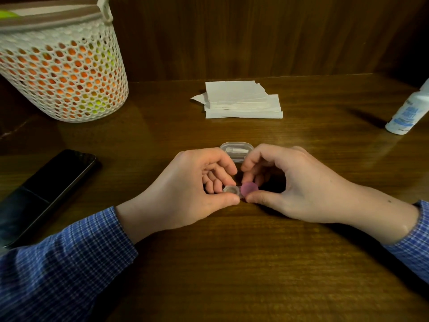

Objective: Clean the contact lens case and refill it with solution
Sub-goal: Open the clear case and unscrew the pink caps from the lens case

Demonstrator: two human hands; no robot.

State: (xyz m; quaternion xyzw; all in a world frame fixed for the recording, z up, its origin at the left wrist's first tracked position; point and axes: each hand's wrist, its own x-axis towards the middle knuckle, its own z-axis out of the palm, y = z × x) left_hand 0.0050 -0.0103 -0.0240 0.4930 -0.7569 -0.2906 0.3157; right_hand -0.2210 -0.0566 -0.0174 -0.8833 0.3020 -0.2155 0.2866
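A small contact lens case (pixel 232 190) sits low over the wooden table between both hands. Its left well is clear and uncapped; a pink cap (pixel 249 188) covers the right well. My left hand (pixel 185 194) pinches the clear left side between thumb and fingers. My right hand (pixel 297 184) holds the pink cap with thumb and fingertips. Just behind the hands lies a clear plastic box (pixel 236 148) with a white piece inside. A white solution bottle (pixel 409 111) with blue print stands at the far right edge.
A stack of white paper tissues (pixel 241 101) lies at the back centre. A white perforated basket (pixel 62 73) holding orange and green items stands at the back left. A black phone (pixel 46 189) lies at the left. A wooden wall closes the back.
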